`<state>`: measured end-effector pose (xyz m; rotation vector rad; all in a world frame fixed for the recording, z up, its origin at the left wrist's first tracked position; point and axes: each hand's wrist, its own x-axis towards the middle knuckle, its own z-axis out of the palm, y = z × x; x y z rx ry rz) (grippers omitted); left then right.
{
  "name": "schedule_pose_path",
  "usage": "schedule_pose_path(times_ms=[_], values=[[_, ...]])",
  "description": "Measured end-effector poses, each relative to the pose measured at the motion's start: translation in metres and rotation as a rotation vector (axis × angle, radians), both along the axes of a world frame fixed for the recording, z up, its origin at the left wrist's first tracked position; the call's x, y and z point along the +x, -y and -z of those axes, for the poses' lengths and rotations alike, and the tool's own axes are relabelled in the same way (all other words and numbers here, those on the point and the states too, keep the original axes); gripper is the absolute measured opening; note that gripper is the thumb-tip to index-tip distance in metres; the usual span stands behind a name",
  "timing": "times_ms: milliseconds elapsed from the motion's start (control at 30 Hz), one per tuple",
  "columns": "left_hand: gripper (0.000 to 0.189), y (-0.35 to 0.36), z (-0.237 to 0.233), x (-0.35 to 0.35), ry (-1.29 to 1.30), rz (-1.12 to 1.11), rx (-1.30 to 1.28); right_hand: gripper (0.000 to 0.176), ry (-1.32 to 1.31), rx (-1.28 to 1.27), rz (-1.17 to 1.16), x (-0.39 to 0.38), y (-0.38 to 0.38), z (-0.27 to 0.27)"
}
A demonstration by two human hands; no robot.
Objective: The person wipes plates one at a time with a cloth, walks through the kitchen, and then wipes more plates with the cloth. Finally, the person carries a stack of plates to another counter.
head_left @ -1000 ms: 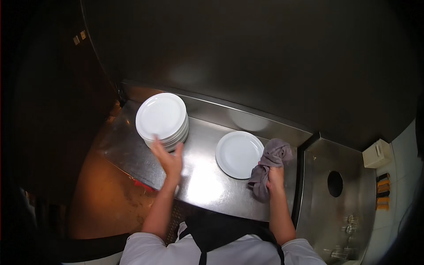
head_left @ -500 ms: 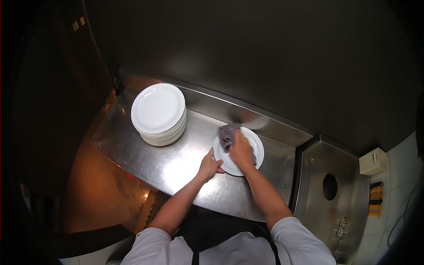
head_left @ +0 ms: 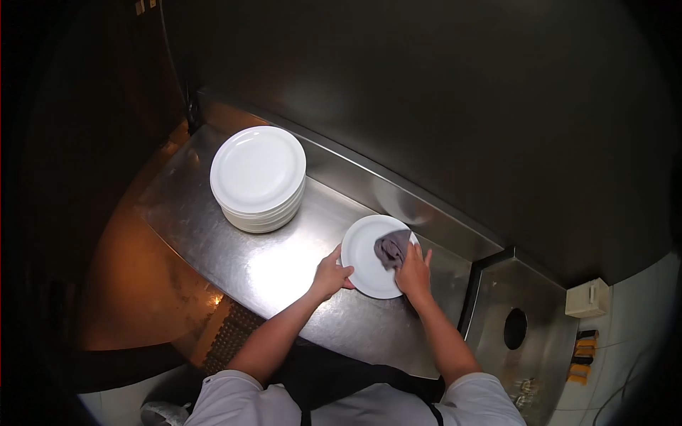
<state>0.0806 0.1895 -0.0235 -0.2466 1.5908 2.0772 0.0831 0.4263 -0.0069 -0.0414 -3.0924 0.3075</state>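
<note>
A round white plate (head_left: pixel 364 250) is held over the steel counter. My left hand (head_left: pixel 331 275) grips its left rim, thumb on the top side. At the plate's right side, my right hand (head_left: pixel 414 270) holds a crumpled grey-purple cloth (head_left: pixel 392 248) against the plate's upper surface. Some fingers of that hand extend past the rim. To the left on the counter stands a tall stack of white plates (head_left: pixel 258 170), which neither hand touches.
The steel counter (head_left: pixel 249 266) has a raised back edge along a dark wall. At the right is a steel basin surface with a dark round hole (head_left: pixel 516 328). Beyond it are a white box (head_left: pixel 587 298) and yellow-and-black objects (head_left: pixel 582 357) by the tiles.
My right hand and the cloth have moved from the plate's upper middle to its right side. The camera view has shifted slightly. My left hand keeps its hold on the left rim.
</note>
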Motion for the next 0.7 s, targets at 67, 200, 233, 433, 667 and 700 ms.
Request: schedule_pose_path(times_ms=[67, 200, 233, 433, 667, 700], values=[[0.074, 0.001, 0.001, -0.004, 0.018, -0.009, 0.047, 0.074, -0.051, -0.091, -0.058, -0.027, 0.021, 0.007], [0.065, 0.003, 0.005, -0.008, 0.078, 0.000, 0.104, 0.072, -0.118, -0.173, -0.226, -0.041, 0.071, 0.016], [0.062, 0.002, 0.009, -0.009, 0.086, 0.017, 0.086, 0.069, -0.088, -0.220, -0.260, -0.037, 0.076, 0.021], [0.070, 0.005, 0.006, -0.010, 0.043, -0.013, 0.157, 0.058, 0.176, -0.982, -0.043, 0.015, 0.052, -0.020], [0.071, 0.003, -0.005, -0.006, -0.025, 0.008, 0.056, 0.065, -0.791, -1.241, 0.184, -0.024, 0.023, -0.037], [0.071, 0.003, 0.002, -0.007, -0.025, 0.027, 0.054, 0.065, -0.706, -1.151, 0.208, -0.013, 0.022, -0.040]])
